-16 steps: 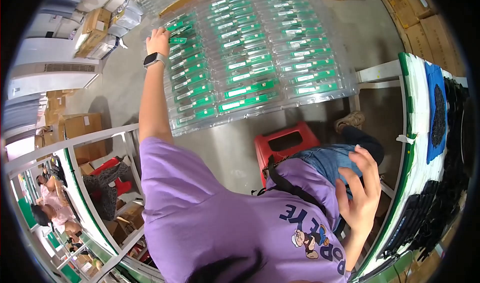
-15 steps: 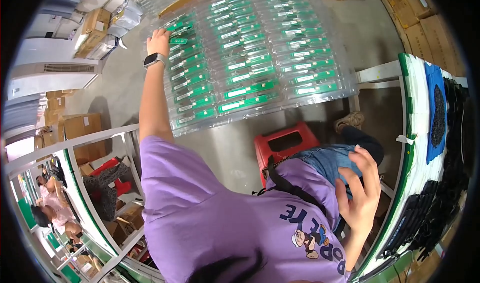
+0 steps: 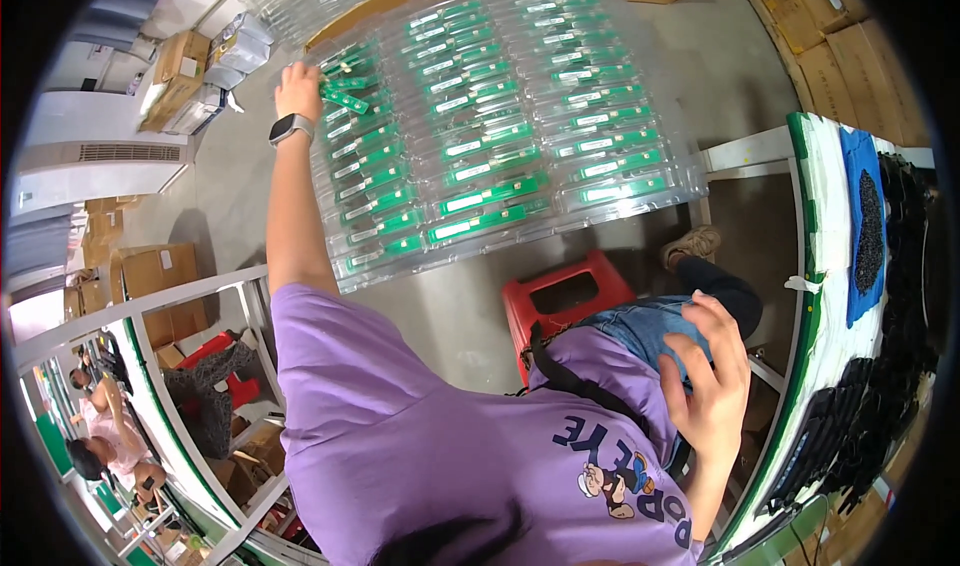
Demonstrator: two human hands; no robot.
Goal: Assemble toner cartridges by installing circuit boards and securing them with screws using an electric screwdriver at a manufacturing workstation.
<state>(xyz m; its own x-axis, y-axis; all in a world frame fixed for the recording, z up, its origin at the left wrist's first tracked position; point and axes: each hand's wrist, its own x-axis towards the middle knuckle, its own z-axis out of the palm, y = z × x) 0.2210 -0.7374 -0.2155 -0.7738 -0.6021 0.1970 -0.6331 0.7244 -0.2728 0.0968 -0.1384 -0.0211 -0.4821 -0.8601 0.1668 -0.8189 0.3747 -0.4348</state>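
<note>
At the tray's far left edge, my left hand (image 3: 298,93) is closed on a few narrow green circuit boards (image 3: 345,100). They fan out to the right of its fingers, above the left column. Beneath them lies a clear plastic tray (image 3: 490,247) with long pockets in three columns. Most visible pockets hold similar green boards with white labels. My right hand (image 3: 712,381) hovers over my lap, away from the tray. Its fingers are bent but apart, with nothing in them. How the left fingertips grip the boards is partly hidden.
A red plastic stool (image 3: 565,291) stands in front of the tray. On the right is a workbench (image 3: 835,236) with a blue mat (image 3: 862,226) and black parts. Cardboard boxes (image 3: 870,76) are stacked at the far right. Another person (image 3: 110,436) sits at the far left.
My left hand has shifted slightly left, and the boards in it now stick out more widely. The right hand keeps nearly the same pose. The whole view has shifted a little.
</note>
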